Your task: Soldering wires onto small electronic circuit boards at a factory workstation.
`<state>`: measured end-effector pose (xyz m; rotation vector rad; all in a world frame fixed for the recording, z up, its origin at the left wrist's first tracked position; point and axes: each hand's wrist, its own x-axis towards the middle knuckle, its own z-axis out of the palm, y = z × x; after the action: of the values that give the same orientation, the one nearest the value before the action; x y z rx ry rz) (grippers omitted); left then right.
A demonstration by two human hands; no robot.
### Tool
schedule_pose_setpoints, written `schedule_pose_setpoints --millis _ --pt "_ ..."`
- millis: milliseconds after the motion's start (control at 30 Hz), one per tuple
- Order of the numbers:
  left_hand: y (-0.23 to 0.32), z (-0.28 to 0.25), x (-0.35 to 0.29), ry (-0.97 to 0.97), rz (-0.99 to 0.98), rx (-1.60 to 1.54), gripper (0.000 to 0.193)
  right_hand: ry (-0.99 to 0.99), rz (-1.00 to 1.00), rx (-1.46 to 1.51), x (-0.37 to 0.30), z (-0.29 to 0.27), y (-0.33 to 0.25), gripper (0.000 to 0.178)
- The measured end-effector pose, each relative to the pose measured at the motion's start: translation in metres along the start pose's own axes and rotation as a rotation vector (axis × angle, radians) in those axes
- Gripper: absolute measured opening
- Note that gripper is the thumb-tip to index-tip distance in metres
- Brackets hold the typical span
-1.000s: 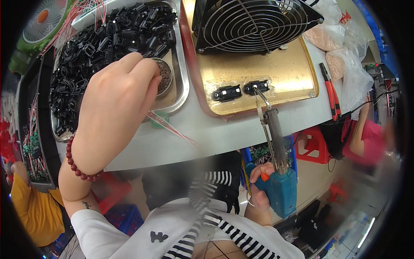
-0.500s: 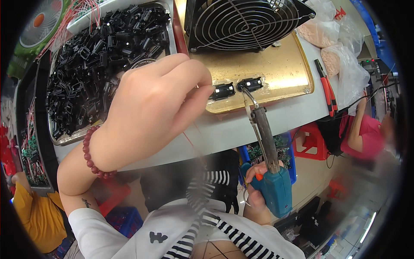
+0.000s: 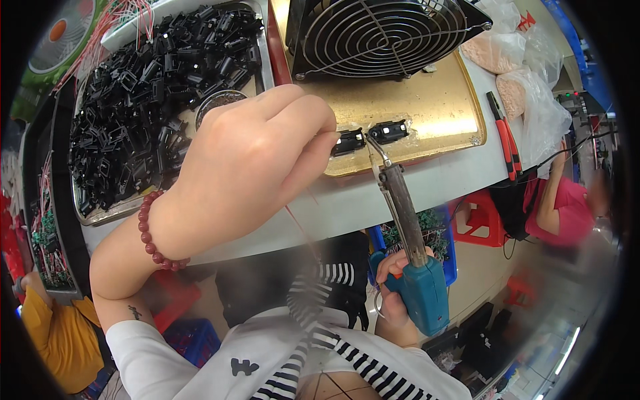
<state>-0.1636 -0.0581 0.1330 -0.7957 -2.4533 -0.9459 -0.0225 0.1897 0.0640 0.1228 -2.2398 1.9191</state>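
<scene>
Our left hand [image 3: 243, 167] pinches its fingers closed, apparently on thin red wires [image 3: 295, 219] trailing below; their tips are hidden. Our right hand [image 3: 395, 283] wraps its fingers round a teal pistol-shaped soldering gun [image 3: 425, 293], angled so its bent metal tip [image 3: 375, 143] reaches between two black rectangular plastic holders [image 3: 389, 131]. These lie end to end near the front edge of a shallow gold metal tray [image 3: 427, 100], probably so both hands reach them easily.
</scene>
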Motion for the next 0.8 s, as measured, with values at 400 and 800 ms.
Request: schedule_pose_setpoints --millis 400,800 --pt "-0.0003 0.0013 -0.0006 -0.002 -0.005 0.016 0.009 -0.043 0.037 -0.059 -0.0015 -0.0023 0.0047 0.034" --pt "-0.0003 0.0015 -0.0003 -0.007 -0.018 0.008 0.009 -0.001 0.009 0.016 0.0005 0.0050 0.0055 0.032"
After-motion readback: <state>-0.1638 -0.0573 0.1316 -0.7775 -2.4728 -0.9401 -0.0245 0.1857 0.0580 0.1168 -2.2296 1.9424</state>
